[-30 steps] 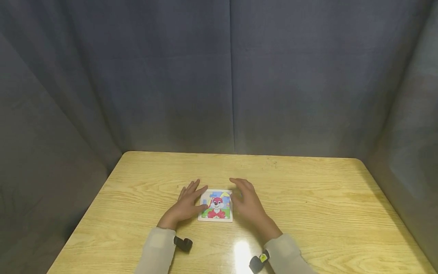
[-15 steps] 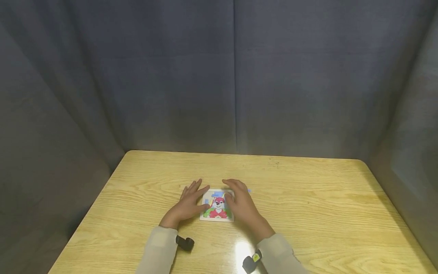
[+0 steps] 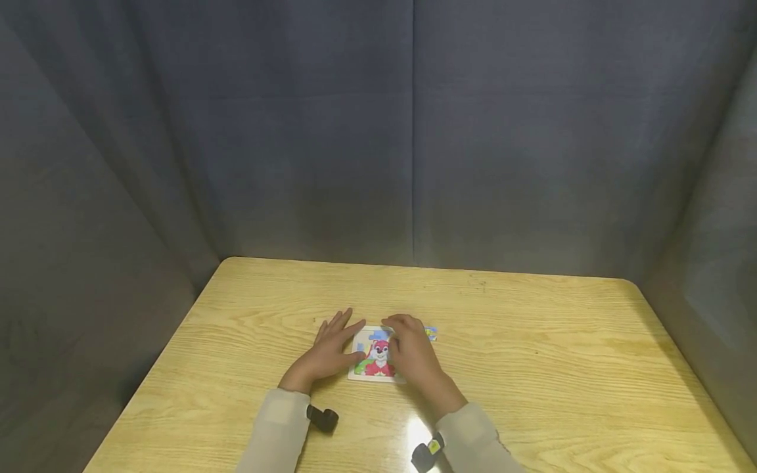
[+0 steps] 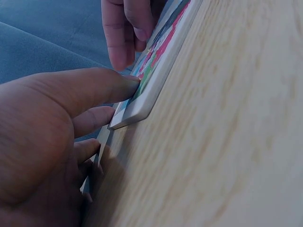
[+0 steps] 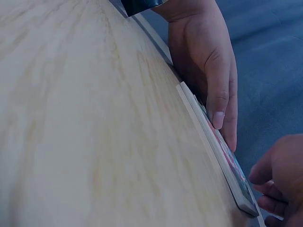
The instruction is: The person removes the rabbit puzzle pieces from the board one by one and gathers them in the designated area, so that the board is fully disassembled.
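Note:
A small jigsaw puzzle [image 3: 378,369] in a white frame lies on the table, showing a red-and-white cartoon animal; its upper left shows a pale bare patch. My left hand [image 3: 327,355] is at its left side, thumb pressing on the picture's edge and straight fingers spread along the frame in the left wrist view. My right hand [image 3: 414,355] reaches over the puzzle's right side with loosely bent fingers, covering part of it; nothing shows between thumb and fingertips. A loose blue and yellow puzzle piece [image 3: 432,333] lies just right of that hand, partly hidden by it.
The wooden table [image 3: 532,368] has rounded far corners. Dark grey curtains [image 3: 296,131] stand behind it and on both sides. Each sleeve cuff carries a small black wrist camera, such as the left camera [image 3: 323,419].
My right hand has moved left over the puzzle's right side, bringing the loose piece into view. My left hand stays at the puzzle's left edge. The head view has shifted slightly.

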Demonstrator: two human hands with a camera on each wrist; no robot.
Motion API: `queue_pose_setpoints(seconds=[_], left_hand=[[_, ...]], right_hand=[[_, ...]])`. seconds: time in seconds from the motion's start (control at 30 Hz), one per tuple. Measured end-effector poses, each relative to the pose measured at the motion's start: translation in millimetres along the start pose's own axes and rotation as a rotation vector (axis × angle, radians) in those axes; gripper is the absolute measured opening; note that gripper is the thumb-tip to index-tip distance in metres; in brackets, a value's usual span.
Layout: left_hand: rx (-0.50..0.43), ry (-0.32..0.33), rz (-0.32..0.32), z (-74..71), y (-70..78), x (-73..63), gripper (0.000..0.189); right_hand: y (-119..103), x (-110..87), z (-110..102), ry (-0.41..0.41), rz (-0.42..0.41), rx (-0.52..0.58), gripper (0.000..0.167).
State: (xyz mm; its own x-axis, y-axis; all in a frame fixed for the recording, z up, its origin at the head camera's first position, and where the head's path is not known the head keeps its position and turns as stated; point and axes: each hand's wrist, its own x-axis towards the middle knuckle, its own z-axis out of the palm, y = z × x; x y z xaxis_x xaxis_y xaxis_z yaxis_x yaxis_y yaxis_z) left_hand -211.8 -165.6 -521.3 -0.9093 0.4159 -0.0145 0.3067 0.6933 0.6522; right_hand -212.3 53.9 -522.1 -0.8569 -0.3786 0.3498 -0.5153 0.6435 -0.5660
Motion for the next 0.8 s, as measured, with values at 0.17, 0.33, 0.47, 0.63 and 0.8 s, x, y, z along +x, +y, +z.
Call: queue_pose_setpoints(seconds=[0.17,0.33,0.47,0.63,0.8], left_hand=[[0.002,0.004,-0.011,-1.1,-0.9,-1.1,0.066],[-0.007,0.006,-0.009,-2.1,-1.0,-2.3,0.067],[-0.012,0.008,-0.010,-2.2,-0.9,-2.2,0.066],[-0.016,0.015,-0.017,-2.2,-0.2,-2.2,0.066],[-0.019,0.012,-0.021,-2.4,1.5,-2.7,0.066]], right_hand=[[-2.8,1.4,-0.1,0.005,0.009,-0.041,0.033],[-3.5,2.8,-0.2,-0.022,0.029,-0.061,0.031],[-3.5,2.8,-0.9,-0.051,0.039,-0.061,0.029],[-2.9,2.0,-1.3,-0.063,0.048,-0.047,0.028],[-1.1,1.3,-0.5,-0.055,0.042,-0.039,0.028]])
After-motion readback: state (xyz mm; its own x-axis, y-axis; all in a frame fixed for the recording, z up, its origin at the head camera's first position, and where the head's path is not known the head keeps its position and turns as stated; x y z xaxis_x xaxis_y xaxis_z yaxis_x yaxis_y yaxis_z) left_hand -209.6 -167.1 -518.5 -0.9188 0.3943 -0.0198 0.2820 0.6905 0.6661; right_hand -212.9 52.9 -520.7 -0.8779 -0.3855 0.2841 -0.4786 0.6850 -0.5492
